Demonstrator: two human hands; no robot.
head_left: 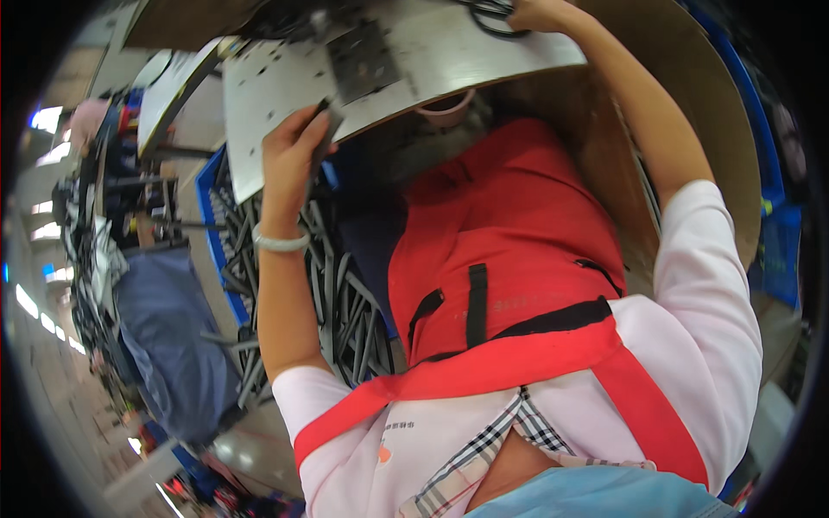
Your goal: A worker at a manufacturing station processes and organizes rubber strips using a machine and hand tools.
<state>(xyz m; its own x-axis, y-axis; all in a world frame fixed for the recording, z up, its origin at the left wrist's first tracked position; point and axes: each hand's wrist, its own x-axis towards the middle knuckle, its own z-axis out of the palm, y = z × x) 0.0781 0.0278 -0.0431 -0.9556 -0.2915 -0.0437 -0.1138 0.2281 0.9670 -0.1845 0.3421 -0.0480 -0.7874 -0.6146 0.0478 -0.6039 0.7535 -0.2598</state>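
Steel table (285, 78) edge: left hand (289, 155) fingers pinching a dark flat part (326, 125); right hand (540, 13) fingers curled on black loops (492, 15). Loose pinch may drop it into blue crate (207, 224).

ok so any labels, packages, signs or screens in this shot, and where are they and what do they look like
No packages, signs or screens show.
Small printed mark: on the pink shirt below the red apron strap, a short dark line with a little orange spot under it.
Faint print: across the red apron front, a thin pale row, too small to make out.
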